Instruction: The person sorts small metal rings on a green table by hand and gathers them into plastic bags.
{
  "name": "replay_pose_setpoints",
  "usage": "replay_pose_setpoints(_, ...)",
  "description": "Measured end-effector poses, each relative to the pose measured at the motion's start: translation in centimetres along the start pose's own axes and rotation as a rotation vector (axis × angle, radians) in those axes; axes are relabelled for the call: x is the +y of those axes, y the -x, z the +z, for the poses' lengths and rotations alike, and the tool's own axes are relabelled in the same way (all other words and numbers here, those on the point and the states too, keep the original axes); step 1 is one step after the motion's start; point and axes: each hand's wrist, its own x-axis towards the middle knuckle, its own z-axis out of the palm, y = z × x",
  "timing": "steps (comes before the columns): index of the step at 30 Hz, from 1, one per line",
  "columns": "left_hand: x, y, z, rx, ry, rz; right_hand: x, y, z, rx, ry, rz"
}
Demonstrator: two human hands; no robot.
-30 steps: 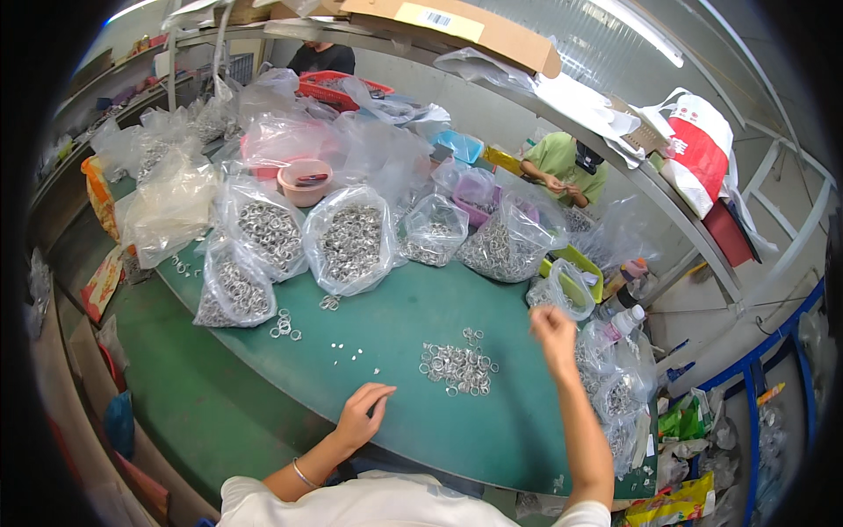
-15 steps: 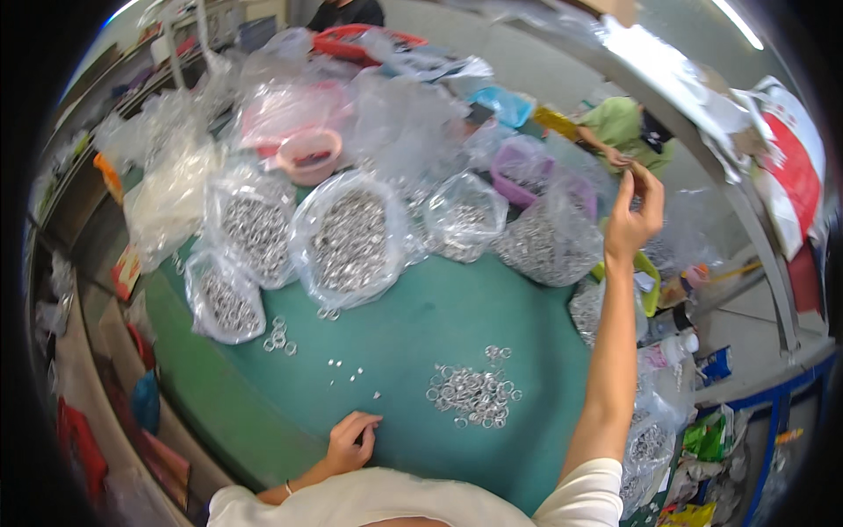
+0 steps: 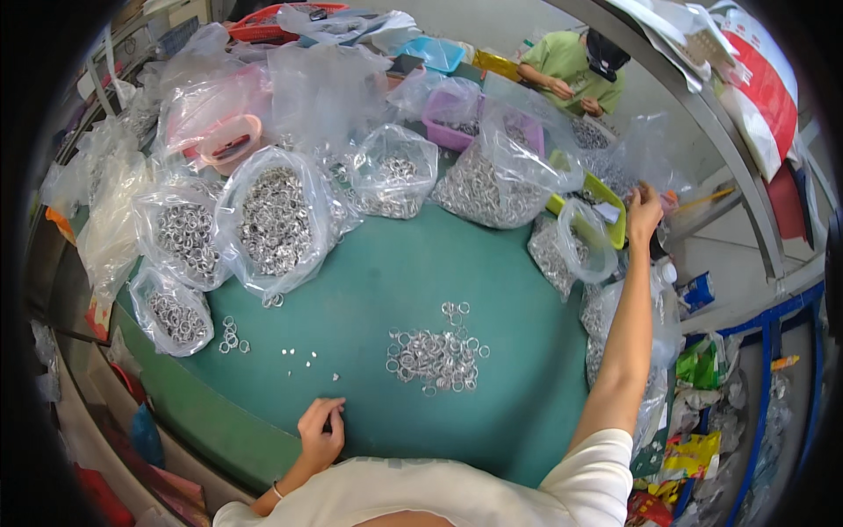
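Observation:
My left hand (image 3: pixel 321 432) rests on the green table top (image 3: pixel 351 281) near its front edge, fingers curled in. Whether anything is in them is hidden. A few tiny pale pieces (image 3: pixel 313 354) lie just beyond it. My right arm stretches far out to the right, and my right hand (image 3: pixel 645 213) is beside a lime-green tray (image 3: pixel 614 204) with its fingers bent together; what they hold, if anything, cannot be made out. Between my arms lies a loose pile of silvery metal rings (image 3: pixel 435 358). A smaller group of rings (image 3: pixel 232 337) is farther left.
Open plastic bags of rings (image 3: pixel 274 224) line the table's far side. Behind them are a purple basket (image 3: pixel 452 114) and a pink bowl (image 3: pixel 230 143). More bags (image 3: pixel 562 250) crowd the right edge. A person in green (image 3: pixel 566 70) works beyond, near a grey metal post (image 3: pixel 746 176).
My right hand has come down from its raised spot to beside the green tray. My left hand stays curled on the table. The view has shifted, so the table things sit farther left and higher.

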Motion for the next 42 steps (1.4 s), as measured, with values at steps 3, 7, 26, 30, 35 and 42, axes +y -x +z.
replay_pose_setpoints(3,0.1,0.3,-0.4,0.009,-0.005,-0.036,-2.5,2.1,-1.4,-0.033,-0.161,0.072)
replay_pose_setpoints(7,-0.5,0.2,0.0,-0.002,-0.012,0.018,-4.4,6.1,-5.6,-0.179,-0.419,0.139)
replay_pose_setpoints(26,2.3,-6.7,9.4,-0.624,-0.372,0.434,-14.1,33.6,-10.9,-0.810,-0.184,-0.221)
replay_pose_setpoints(30,1.3,-6.5,10.0,-0.511,-0.264,0.459,-14.3,31.6,-10.5,-0.690,-0.214,-0.091)
replay_pose_setpoints(35,2.5,-10.5,11.0,-0.469,0.171,-0.036,-16.3,29.1,-4.2,-0.676,-0.230,-0.155)
replay_pose_setpoints(42,3.6,-9.9,7.6,-0.296,-0.014,0.090,-16.1,29.1,-6.9,-0.744,-0.463,0.155)
